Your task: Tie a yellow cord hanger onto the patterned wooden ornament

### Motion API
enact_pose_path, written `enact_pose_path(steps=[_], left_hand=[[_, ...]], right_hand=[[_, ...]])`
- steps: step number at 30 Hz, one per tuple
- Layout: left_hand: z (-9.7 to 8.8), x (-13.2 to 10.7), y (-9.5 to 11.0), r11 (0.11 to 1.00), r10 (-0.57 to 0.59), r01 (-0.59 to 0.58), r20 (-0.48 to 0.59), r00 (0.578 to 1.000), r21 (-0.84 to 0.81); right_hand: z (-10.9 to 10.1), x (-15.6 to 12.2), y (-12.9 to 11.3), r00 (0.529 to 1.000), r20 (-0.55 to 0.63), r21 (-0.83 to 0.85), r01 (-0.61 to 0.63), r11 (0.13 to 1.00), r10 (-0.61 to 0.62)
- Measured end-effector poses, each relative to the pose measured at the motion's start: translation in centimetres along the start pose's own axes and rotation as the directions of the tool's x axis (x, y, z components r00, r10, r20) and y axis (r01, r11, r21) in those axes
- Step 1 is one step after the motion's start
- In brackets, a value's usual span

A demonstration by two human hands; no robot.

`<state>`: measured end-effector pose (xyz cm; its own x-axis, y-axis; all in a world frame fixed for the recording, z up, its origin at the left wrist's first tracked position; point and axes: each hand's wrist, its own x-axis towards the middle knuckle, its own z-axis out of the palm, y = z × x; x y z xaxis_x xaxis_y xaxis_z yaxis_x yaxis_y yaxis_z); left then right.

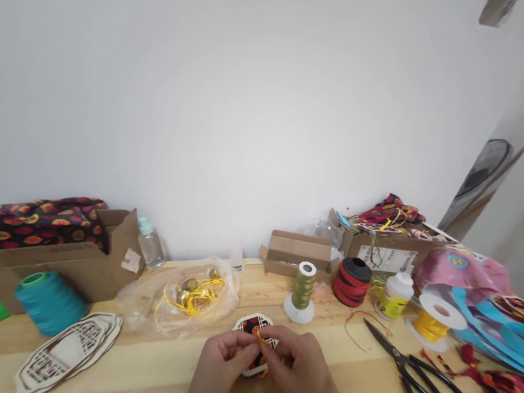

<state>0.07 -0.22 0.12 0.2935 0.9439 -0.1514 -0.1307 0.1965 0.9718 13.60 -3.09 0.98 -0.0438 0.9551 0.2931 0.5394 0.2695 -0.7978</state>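
Note:
Near the table's front, my left hand [230, 360] and my right hand [299, 367] meet over a small ornament [255, 322] with a pale fretwork wooden frame and dark, red-patterned fabric inside. Thumbs and fingers of both hands pinch a yellow cord [261, 337] at the ornament's middle. The cord's end shows below the right fingers, and a bit of it hangs under the left wrist. My hands hide much of the ornament's lower part. Just behind stands an olive thread spool [304, 287].
Large black scissors [432, 376] lie at right, blades pointing inward. A glue bottle [394, 296], a yellow cord spool [437, 319] and a red-black spool [351, 281] stand behind. At left are stacked wooden frames [69, 351], a teal thread cone [49, 303] and a bag of bells [200, 292].

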Motion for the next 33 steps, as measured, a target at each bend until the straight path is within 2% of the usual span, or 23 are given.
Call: enact_pose_path(steps=[5,10,13,18,22,28,33], left_hand=[[0.1,-0.2,0.1,0.999,-0.022,0.024,0.032,0.999,-0.044],[0.4,0.0,0.2,0.999,-0.031,0.032,0.005,0.999,-0.032],[0.5,0.0,0.4,0.998,-0.040,0.039,-0.001,0.999,-0.054],[0.6,-0.2,0.7,0.985,-0.080,0.073,-0.040,0.996,-0.155],[0.4,-0.2,0.7,0.991,-0.084,0.076,-0.067,0.994,-0.114],[0.4,-0.1,1.1,0.994,-0.081,0.075,-0.072,0.994,-0.080],[0.5,0.0,1.3,0.995,-0.084,0.082,-0.029,0.996,-0.055]], right_hand=[[0.1,-0.1,0.3,0.997,0.021,-0.213,0.072,0.974,-0.069],[0.2,-0.3,0.5,0.994,0.043,-0.291,0.108,0.951,-0.099],[-0.2,-0.3,0.3,0.995,0.051,-0.244,0.094,0.965,-0.084],[-0.6,0.2,0.5,0.999,0.045,-0.027,-0.002,1.000,0.004],[-0.2,0.4,1.1,0.997,0.048,0.091,-0.069,0.993,0.065],[-0.2,0.2,1.0,0.997,0.055,0.029,-0.054,0.998,0.053],[-0.5,0.3,0.2,0.999,-0.004,-0.029,0.032,0.999,-0.032]])
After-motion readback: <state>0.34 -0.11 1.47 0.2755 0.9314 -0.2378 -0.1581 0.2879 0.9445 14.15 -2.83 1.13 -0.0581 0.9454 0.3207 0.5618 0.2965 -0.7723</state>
